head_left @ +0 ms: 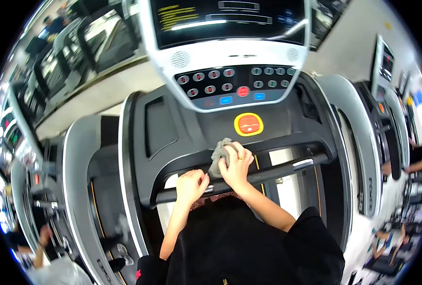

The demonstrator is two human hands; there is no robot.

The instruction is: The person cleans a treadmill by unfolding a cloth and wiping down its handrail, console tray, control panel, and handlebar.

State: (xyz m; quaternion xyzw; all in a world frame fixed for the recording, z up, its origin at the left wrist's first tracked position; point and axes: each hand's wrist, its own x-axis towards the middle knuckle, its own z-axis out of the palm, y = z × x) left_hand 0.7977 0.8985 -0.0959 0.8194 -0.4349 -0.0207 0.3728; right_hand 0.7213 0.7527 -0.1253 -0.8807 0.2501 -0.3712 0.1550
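My right hand (237, 166) is closed on a crumpled grey cloth (218, 156), just below the console of a treadmill. A ring shows on one of its fingers. To its left, my left hand (191, 186) has its fingers curled over the black front handlebar (268, 174). Above the cloth sits a red stop button (249, 124) with a yellow rim. Higher up is a button panel (242, 85) with several small buttons, under a dark screen (230, 23) with yellow text. The cloth's underside is hidden by my hand.
Another treadmill (82, 166) stands close on the left, where a person's shoe (124, 254) shows. More treadmills (353, 142) stand to the right, with a person's arm (413, 166) at the far edge. A mirror (92, 42) at upper left reflects machines.
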